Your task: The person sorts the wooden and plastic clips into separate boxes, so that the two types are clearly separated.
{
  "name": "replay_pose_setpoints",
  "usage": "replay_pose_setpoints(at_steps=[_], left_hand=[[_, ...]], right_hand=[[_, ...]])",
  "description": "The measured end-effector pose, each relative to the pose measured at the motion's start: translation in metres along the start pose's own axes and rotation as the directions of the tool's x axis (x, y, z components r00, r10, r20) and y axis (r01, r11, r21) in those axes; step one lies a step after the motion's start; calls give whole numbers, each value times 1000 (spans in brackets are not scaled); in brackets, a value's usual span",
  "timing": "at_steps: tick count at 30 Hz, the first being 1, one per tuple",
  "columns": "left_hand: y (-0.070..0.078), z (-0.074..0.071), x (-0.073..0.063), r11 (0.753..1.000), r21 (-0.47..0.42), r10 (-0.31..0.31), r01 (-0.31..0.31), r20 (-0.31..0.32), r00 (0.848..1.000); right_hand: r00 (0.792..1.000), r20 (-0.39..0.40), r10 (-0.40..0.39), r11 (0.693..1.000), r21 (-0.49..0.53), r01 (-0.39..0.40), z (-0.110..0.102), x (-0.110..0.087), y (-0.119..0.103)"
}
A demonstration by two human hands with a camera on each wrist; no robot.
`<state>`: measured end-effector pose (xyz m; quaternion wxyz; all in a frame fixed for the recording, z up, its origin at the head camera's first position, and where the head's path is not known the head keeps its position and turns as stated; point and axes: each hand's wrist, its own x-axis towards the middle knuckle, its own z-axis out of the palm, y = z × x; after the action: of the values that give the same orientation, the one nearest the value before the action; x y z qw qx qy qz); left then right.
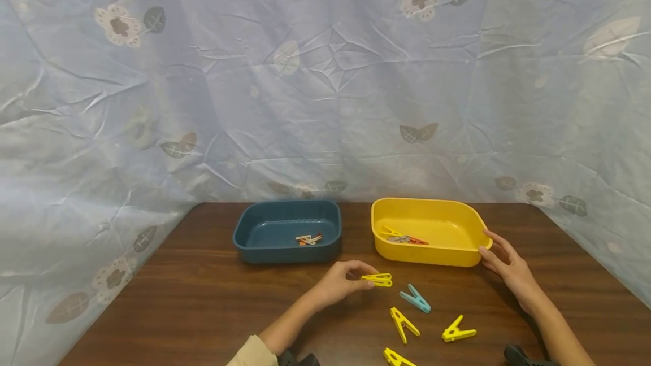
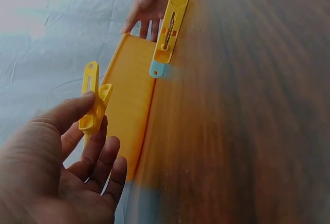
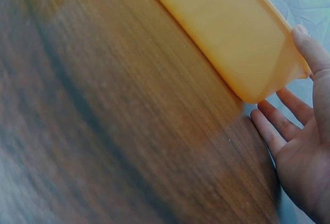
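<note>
Between thumb and fingertips my left hand (image 1: 339,282) pinches a yellow clothespin (image 1: 377,279), raised in front of the two basins. In the left wrist view this clothespin (image 2: 92,102) stands upright at the fingertips. My right hand (image 1: 511,270) grips the right front corner of the yellow basin (image 1: 427,254), thumb and a finger at its rim, as the right wrist view also shows. Inside that basin lie yellow, grey and red clothespins (image 1: 402,236). On the table nearby are a light-blue clothespin (image 1: 416,298) and yellow clothespins (image 1: 404,323), (image 1: 458,330).
A dark blue basin (image 1: 287,255) stands to the left of the yellow one, with several small white and orange-red pieces (image 1: 308,239) inside. Another yellow clothespin (image 1: 396,357) lies at the bottom of the head view. A patterned curtain (image 1: 325,100) hangs behind the brown table (image 1: 193,292).
</note>
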<state>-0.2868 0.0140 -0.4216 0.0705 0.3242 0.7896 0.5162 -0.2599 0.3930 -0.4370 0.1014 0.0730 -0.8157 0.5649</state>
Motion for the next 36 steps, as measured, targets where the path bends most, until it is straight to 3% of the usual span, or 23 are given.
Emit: replay_pose_setpoints(at_steps=[10,17,24,28,36], left_hand=[[2,1,0,1000,-30,5,-5,-17,1000],[36,-3,-7,999,-30,25,-25,-10,1000],[43,-3,-3,999,-45,14,-15,-30,999],[43,-1,5,998,-53,20,-22,-35,999],[20,11,31,997,-57,39,-44,-98,994]], right_hand=[[1000,4,8,1000,16,-9,1,1,2],[1000,-2,7,1000,1,-7,-1,1,1],[1000,10,1,1000,15,-1,0,3,2],[1000,2,-10,1000,8,10,0,2,2],[1000,-1,-2,1000,-1,2,0,1,3]])
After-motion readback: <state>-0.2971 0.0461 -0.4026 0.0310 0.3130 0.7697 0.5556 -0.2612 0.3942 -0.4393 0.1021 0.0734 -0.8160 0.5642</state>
